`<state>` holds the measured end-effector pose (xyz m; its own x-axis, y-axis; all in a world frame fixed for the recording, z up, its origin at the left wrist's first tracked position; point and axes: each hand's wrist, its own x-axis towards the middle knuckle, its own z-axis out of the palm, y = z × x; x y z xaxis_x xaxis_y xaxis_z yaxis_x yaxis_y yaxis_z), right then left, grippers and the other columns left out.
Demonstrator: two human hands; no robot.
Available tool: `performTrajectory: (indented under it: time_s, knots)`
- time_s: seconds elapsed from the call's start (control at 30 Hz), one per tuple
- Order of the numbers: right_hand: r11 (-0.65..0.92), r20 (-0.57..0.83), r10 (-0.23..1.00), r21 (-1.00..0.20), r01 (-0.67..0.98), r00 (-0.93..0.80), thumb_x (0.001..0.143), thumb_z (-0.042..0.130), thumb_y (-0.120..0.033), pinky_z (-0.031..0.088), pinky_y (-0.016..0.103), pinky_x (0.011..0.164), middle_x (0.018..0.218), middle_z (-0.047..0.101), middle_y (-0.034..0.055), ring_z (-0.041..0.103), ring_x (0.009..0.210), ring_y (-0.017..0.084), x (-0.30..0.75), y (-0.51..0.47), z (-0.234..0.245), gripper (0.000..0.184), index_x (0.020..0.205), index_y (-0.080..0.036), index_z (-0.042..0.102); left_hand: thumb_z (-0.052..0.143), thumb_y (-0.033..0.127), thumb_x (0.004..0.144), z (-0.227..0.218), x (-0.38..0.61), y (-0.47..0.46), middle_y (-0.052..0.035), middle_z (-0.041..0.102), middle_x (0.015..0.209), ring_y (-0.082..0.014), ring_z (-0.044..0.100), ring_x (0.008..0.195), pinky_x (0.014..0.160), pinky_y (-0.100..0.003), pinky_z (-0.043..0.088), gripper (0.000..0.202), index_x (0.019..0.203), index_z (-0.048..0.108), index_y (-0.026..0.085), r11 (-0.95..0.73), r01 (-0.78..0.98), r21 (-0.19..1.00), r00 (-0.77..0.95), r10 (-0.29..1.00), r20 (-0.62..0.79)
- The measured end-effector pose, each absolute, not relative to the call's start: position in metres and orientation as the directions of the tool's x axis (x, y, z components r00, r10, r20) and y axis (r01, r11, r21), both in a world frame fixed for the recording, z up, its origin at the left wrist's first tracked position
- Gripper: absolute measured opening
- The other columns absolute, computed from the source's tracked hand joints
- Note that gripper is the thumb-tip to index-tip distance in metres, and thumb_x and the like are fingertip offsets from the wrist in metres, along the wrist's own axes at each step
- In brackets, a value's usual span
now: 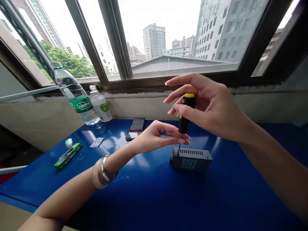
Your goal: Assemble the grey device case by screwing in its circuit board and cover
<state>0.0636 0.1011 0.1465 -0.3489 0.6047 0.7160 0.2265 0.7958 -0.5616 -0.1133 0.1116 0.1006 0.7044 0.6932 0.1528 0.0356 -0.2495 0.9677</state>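
Blue tabletop [134, 195] runs from the box [192, 163] out to the near edge; its back edge meets the wall [144, 107]. The screwdriver [184, 124] stands nearly upright, tip at the box's left end. The left hand [158, 136] pinches its shaft between thumb and fingers; the right hand [208, 102] has its fingers spread loosely about the handle, and whether they grip I cannot tell. The large bottle [80, 99] reads "C'estbon", the small bottle [103, 109] "100". The box's label is illegible, the phone's [136, 129] digits blurred. Both forearms are cut off.
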Motion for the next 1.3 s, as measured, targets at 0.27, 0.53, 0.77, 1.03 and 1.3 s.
performTrajectory:
  time_s: [0.27, 0.53, 0.77, 1.03, 1.3]
  knots:
    - [0.789, 0.689, 0.612, -0.57, 0.232, -0.388, 0.076, 0.065, -0.013, 0.054, 0.022, 0.052, 0.097, 0.068, 0.0034, 0.065, 0.068, 0.012, 0.06, 0.098, 0.146, 0.046, 0.121, -0.022, 0.055, 0.083, 0.022, 0.063, 0.092, -0.103, 0.11, -0.0013, 0.067, 0.069, -0.0157, 0.067, 0.074, 0.067, -0.025, 0.053, 0.023, 0.07, 0.065, 0.009, -0.333, 0.054, 0.942, 0.563, 0.789, 0.246]
    - [0.775, 0.666, 0.63, -0.576, 0.26, -0.399, 0.078, 0.065, -0.017, 0.055, 0.025, 0.06, 0.099, 0.068, 0.0041, 0.066, 0.074, 0.014, 0.064, 0.097, 0.148, 0.048, 0.124, -0.02, 0.052, 0.069, 0.015, 0.079, 0.104, -0.117, 0.117, -0.0094, 0.075, 0.094, -0.0211, 0.069, 0.095, 0.09, -0.034, 0.054, 0.018, 0.096, 0.073, 0.009, -0.228, 0.059, 0.972, 0.801, 0.592, 0.091]
    - [0.757, 0.634, 0.651, -0.589, 0.284, -0.418, 0.078, 0.066, -0.019, 0.058, 0.025, 0.064, 0.103, 0.067, 0.0034, 0.066, 0.078, 0.015, 0.063, 0.092, 0.15, 0.054, 0.129, -0.023, 0.047, 0.083, 0.018, 0.062, 0.089, -0.108, 0.115, -0.0009, 0.068, 0.068, -0.014, 0.067, 0.071, 0.07, -0.024, 0.054, 0.02, 0.066, 0.065, 0.01, -0.258, 0.037, 0.965, 0.64, 0.748, 0.175]
    - [0.734, 0.594, 0.669, -0.623, 0.271, -0.447, 0.081, 0.062, -0.017, 0.059, 0.025, 0.059, 0.102, 0.067, 0.0031, 0.067, 0.075, 0.015, 0.063, 0.095, 0.148, 0.054, 0.131, -0.025, 0.044, 0.083, 0.026, 0.063, 0.093, -0.109, 0.115, -0.0028, 0.066, 0.078, -0.0165, 0.062, 0.082, 0.075, -0.028, 0.049, 0.026, 0.076, 0.066, 0.01, -0.365, 0.154, 0.918, 0.685, 0.709, 0.166]
    - [0.754, 0.628, 0.646, -0.615, 0.233, -0.434, 0.081, 0.061, -0.017, 0.058, 0.029, 0.069, 0.097, 0.068, 0.0031, 0.067, 0.076, 0.015, 0.064, 0.095, 0.15, 0.053, 0.131, -0.021, 0.044, 0.08, 0.026, 0.066, 0.087, -0.115, 0.123, -0.0056, 0.07, 0.101, -0.0192, 0.062, 0.094, 0.087, -0.03, 0.044, 0.036, 0.098, 0.068, 0.015, -0.459, 0.332, 0.824, 0.818, 0.576, -0.009]
